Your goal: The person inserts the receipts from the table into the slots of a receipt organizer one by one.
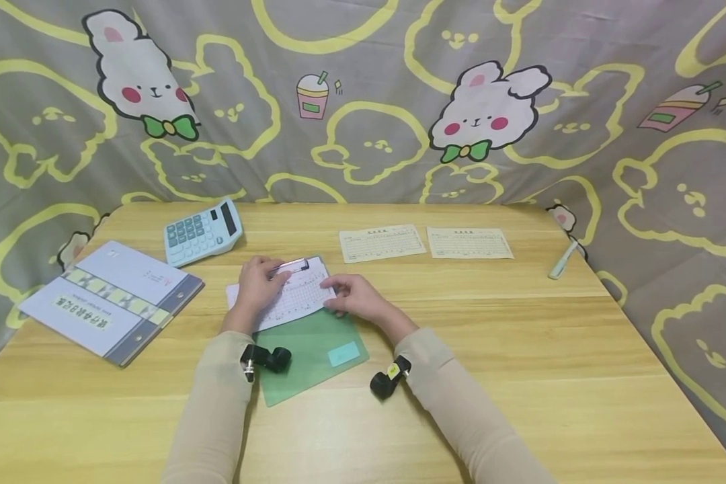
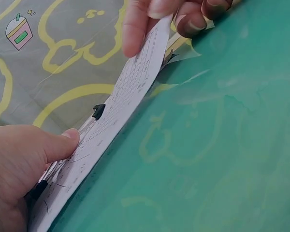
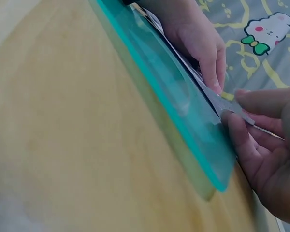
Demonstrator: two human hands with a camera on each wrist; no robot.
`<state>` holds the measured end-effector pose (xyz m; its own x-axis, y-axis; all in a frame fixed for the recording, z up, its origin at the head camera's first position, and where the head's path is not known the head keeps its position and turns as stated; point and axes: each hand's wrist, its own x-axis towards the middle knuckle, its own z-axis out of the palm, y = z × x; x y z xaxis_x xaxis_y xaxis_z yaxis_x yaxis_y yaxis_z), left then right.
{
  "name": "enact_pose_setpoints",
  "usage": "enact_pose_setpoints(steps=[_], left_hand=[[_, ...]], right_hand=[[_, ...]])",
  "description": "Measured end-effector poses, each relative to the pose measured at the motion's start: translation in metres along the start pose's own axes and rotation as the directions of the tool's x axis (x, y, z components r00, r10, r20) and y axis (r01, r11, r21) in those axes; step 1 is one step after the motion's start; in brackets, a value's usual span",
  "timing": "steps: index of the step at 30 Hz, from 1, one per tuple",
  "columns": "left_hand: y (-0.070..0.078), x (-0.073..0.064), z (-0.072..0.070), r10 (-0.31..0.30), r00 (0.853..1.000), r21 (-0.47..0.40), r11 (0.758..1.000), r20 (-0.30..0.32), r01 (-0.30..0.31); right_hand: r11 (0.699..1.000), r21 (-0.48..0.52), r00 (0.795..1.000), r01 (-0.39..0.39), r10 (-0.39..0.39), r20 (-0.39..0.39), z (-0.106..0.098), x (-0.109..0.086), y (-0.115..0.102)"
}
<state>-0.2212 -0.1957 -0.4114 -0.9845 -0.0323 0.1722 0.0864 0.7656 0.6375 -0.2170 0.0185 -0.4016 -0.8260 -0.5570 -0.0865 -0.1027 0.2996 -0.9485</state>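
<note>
A translucent green clip folder (image 1: 302,370) with a pale blue label lies on the table in front of me. Printed paper sheets (image 1: 296,296) sit at its far end, beside a metal clip (image 1: 292,265) with black ends. My left hand (image 1: 257,286) holds the folder at this clip, its thumb lying against the metal bar in the left wrist view. At the sheets' right edge, my right hand (image 1: 359,299) pinches the paper between thumb and fingers. In the right wrist view a corner of paper (image 3: 237,108) bends up between those fingers.
On the left lie a thick binder (image 1: 111,302) and, behind it, a light blue calculator (image 1: 201,232). Two printed slips (image 1: 382,243) (image 1: 469,243) rest side by side at the back. A pale green pen-like tool (image 1: 562,261) lies by the right edge. Patterned cloth hangs behind.
</note>
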Motion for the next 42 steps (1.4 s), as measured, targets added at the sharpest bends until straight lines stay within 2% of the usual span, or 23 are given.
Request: enact_pose_setpoints(steps=[4, 9, 15, 20, 37, 42], left_hand=[[0.000, 0.001, 0.001, -0.003, 1.000, 0.005, 1.000, 0.006, 0.003], [0.000, 0.001, 0.001, 0.024, 1.000, 0.044, 0.999, 0.012, -0.025], [0.000, 0.001, 0.000, 0.023, 1.000, 0.061, 0.998, 0.021, -0.024], [0.001, 0.000, -0.001, 0.011, 1.000, 0.054, 0.998, 0.023, -0.013], [0.003, -0.001, -0.002, 0.015, 0.999, 0.060, 0.998, 0.028, -0.016], [0.001, 0.000, -0.001, 0.035, 0.999, 0.079, 0.996, 0.028, -0.037]], right_hand=[[1.000, -0.010, 1.000, 0.017, -0.017, 0.015, -0.002, 0.000, 0.005], [0.999, -0.031, 0.999, 0.038, -0.037, 0.036, -0.003, -0.002, 0.005], [0.997, -0.033, 0.996, 0.070, -0.068, 0.064, -0.004, -0.013, -0.014], [0.997, -0.062, 0.997, 0.056, -0.052, 0.058, -0.003, -0.018, -0.025], [0.995, -0.090, 0.998, 0.053, -0.050, 0.034, 0.001, -0.020, -0.029], [0.993, -0.116, 0.999, 0.037, -0.034, 0.025, 0.002, -0.021, -0.034]])
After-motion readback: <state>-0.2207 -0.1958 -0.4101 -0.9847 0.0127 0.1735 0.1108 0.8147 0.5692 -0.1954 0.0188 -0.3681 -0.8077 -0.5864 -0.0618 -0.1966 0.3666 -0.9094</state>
